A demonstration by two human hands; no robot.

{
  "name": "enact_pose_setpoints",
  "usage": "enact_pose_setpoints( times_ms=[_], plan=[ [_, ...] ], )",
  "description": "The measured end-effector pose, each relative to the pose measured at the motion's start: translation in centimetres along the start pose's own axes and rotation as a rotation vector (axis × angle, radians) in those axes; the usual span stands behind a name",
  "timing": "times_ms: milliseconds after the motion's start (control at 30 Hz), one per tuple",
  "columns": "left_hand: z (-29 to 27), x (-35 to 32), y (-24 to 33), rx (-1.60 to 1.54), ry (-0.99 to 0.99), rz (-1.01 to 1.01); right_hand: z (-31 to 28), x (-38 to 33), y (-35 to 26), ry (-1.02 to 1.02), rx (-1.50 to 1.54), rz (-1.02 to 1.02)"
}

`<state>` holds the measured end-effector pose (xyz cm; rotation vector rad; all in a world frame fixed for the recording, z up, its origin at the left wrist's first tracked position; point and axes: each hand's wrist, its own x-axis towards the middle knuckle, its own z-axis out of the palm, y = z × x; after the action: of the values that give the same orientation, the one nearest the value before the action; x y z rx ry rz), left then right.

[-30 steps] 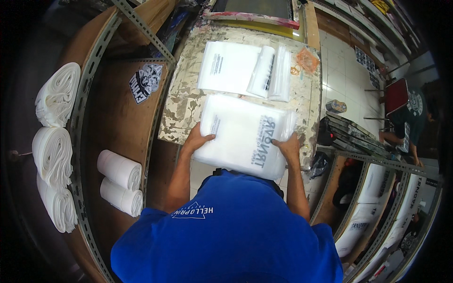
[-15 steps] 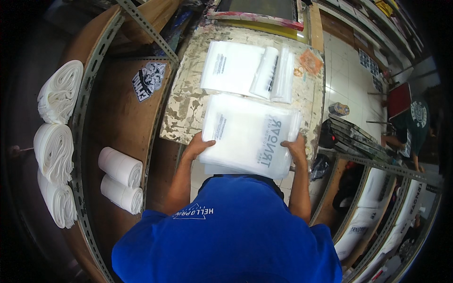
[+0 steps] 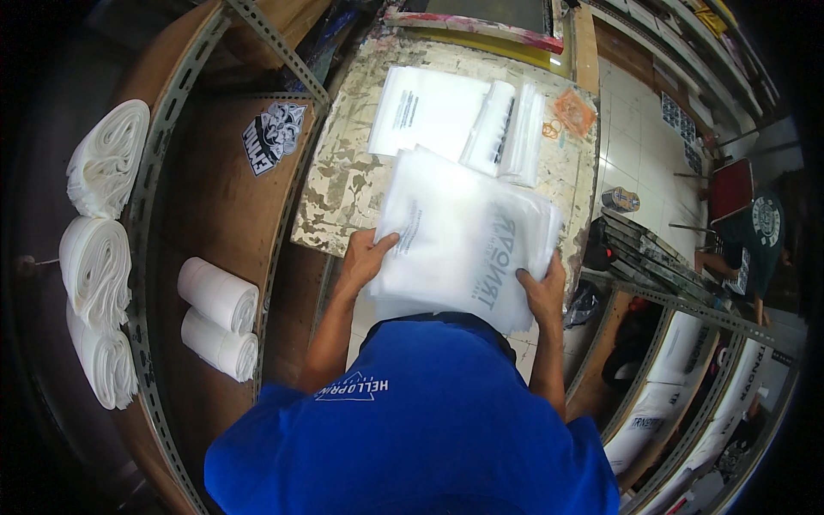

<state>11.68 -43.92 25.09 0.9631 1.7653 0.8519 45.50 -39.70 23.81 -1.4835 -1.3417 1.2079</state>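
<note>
A stack of translucent white plastic bags [image 3: 446, 232] with grey print lies tilted across the near edge of the worktable. My left hand [image 3: 369, 257] grips its left edge, thumb on top and fingers underneath. At the right edge my right hand [image 3: 542, 287] closes on the same stack in a like way. Just beyond lies a second pile of white plastic bags [image 3: 433, 112], partly covered by a rolled bag [image 3: 489, 124]. Beside that roll is a narrow folded bundle of clear plastic [image 3: 522, 137].
The worktable [image 3: 330, 193] has a worn, paint-flaked top. An orange packet [image 3: 573, 112] and rubber bands [image 3: 551, 129] sit at its right. A screen frame [image 3: 472, 19] stands at the back. White rolls [image 3: 219, 296] rest on the left shelf. A person [image 3: 760, 227] is at far right.
The stack in my hands has turned clockwise, its right side nearer me and its left side farther away. Its far edge now overlaps the pile beyond.
</note>
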Motion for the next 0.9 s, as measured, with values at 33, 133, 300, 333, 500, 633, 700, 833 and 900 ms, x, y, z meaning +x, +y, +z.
enact_pose_setpoints(
  times_ms=[33, 133, 300, 333, 500, 633, 700, 833, 900],
  plan=[
    [-0.2, -1.3, 1.0, -0.041, 0.051, 0.048, -0.2, -1.0, -1.7, 0.027, 0.014, -0.046],
    [-0.6, -3.3, 2.1, -0.118, 0.186, 0.226, -0.9, -2.7, -5.4, 0.143, -0.023, -0.246],
    [-1.0, -2.8, 1.6, -0.172, 0.389, 0.46, -1.3, -2.7, 0.5, 0.23, -0.045, -0.356],
    [-0.6, -2.4, 1.2, -0.229, 0.37, 0.457, -1.5, -2.4, 1.7, 0.233, -0.119, -0.357],
    [1.2, -0.3, 0.0, -0.322, 0.271, 0.458, 0.8, 0.2, 2.9, 0.218, 0.218, -0.285],
    [1.7, 1.6, 0.2, -0.335, 0.351, 0.408, 1.2, 1.9, 3.7, 0.152, -0.073, -0.398],
    [2.0, 2.5, 0.5, -0.426, 0.404, 0.412, 1.8, 2.5, 3.3, 0.164, 0.023, -0.296],
    [2.0, 2.2, 0.5, -0.482, 0.459, 0.471, 1.8, 2.1, -0.1, 0.214, 0.013, -0.341],
    [2.0, 1.6, 0.6, -0.512, 0.475, 0.465, 1.1, 1.9, -0.3, 0.192, -0.122, -0.468]
  ],
)
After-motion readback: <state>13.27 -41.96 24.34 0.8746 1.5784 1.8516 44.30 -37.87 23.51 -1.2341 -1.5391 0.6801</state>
